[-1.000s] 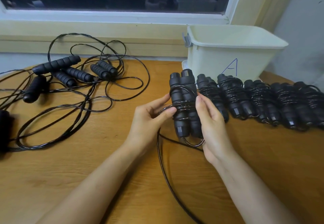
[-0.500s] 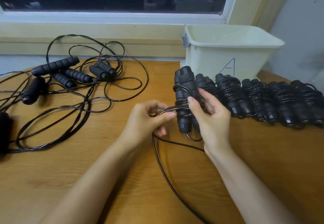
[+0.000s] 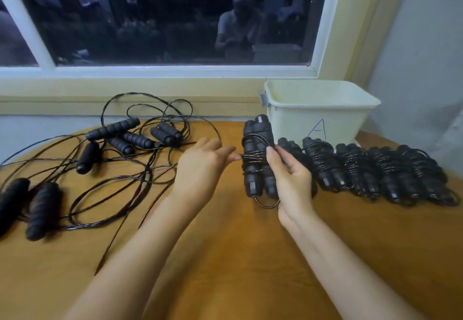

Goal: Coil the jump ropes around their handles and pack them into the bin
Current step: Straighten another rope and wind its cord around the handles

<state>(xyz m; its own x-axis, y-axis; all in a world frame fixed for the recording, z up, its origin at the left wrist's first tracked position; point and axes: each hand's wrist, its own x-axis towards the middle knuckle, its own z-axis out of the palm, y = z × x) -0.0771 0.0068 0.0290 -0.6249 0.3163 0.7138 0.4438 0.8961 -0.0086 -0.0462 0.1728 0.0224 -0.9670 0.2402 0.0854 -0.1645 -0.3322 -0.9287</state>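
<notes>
My right hand (image 3: 290, 181) grips a pair of black jump-rope handles (image 3: 256, 159), held upright over the wooden table (image 3: 225, 257), with thin black cord wound around their middle. My left hand (image 3: 200, 169) pinches that cord just left of the handles, pulling it taut. A small cord loop hangs below the handles. To the right, several coiled handle pairs (image 3: 375, 171) lie in a row on the table. The pale bin (image 3: 318, 111) marked "A" stands behind them at the back right, its inside mostly hidden.
A tangle of loose jump ropes (image 3: 130, 144) with black foam handles spreads over the table's left half. Two more handles (image 3: 30, 207) lie at the far left edge. A window sill and wall run behind the table; a wall stands to the right.
The view has tilted up. The long cord that trailed toward me is gone from the table front; more cord is wound on the handles, and my left hand has moved left, pulling it taut.
</notes>
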